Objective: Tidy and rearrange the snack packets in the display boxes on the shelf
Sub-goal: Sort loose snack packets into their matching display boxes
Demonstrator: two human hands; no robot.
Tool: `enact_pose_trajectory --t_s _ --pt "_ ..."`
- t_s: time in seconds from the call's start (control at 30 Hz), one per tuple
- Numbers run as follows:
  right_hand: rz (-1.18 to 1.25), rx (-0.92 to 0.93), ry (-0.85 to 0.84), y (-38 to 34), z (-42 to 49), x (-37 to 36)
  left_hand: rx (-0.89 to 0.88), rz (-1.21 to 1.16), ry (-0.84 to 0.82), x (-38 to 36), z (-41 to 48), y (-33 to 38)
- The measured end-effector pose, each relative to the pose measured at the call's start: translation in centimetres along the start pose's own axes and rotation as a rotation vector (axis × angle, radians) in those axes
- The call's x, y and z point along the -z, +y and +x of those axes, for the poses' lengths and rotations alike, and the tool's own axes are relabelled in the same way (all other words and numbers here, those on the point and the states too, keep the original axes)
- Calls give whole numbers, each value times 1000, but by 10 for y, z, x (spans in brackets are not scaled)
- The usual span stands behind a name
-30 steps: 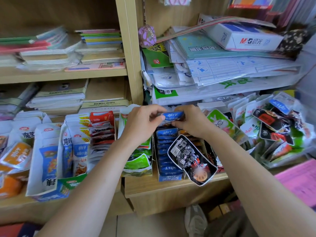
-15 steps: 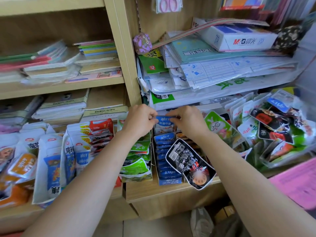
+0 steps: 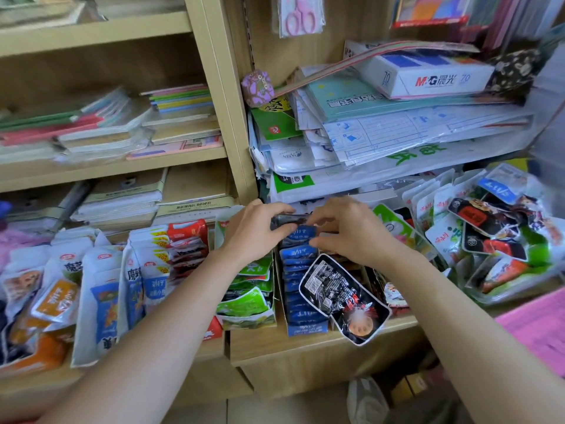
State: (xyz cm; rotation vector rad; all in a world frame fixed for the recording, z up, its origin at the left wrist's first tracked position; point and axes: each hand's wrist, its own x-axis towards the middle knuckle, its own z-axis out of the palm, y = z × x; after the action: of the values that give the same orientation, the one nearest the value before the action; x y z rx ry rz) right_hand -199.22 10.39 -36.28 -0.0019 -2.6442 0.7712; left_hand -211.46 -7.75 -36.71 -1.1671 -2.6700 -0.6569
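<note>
A row of blue snack packets [image 3: 301, 289] stands in a narrow display box at the shelf's middle. My left hand [image 3: 255, 229] and my right hand [image 3: 351, 231] meet at the back of that row. Together they pinch a dark packet [image 3: 289, 220] just above the rearmost blue packet [image 3: 301, 235]. A black packet with a white border [image 3: 342, 296] lies tilted over the box's right side. A box of green packets [image 3: 249, 296] stands to the left.
Red packets [image 3: 188, 246] and white-blue pouches [image 3: 104, 301] fill boxes on the left. A clear tub of mixed packets [image 3: 501, 240] sits at the right. Stacked paper and plastic sleeves [image 3: 382, 142] hang low over the boxes. A pink sheet [image 3: 541, 328] lies at the far right.
Both hands have stayed at the back of the blue row. The blue packet they held now stands in the box, and a dark packet is between the fingers.
</note>
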Motion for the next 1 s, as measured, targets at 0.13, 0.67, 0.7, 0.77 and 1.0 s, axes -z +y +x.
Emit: enact_pose_trajectory --t_s 0.13,0.67,0.7,0.77,1.0 --pt "-242 12 -213 1 -14 -8 -143 -35 95 -3 1 3" --pt "-298 -20 -196 13 -18 -11 -29 -30 -96 2 7 10" --pt "-281 -18 -186 14 -18 -10 -29 -87 -79 6 7 9" --pt "-248 2 -151 18 -18 -9 -33 -129 -37 13 10 8" --pt "-259 -5 -112 25 -20 -7 -79 146 -86 9 28 16"
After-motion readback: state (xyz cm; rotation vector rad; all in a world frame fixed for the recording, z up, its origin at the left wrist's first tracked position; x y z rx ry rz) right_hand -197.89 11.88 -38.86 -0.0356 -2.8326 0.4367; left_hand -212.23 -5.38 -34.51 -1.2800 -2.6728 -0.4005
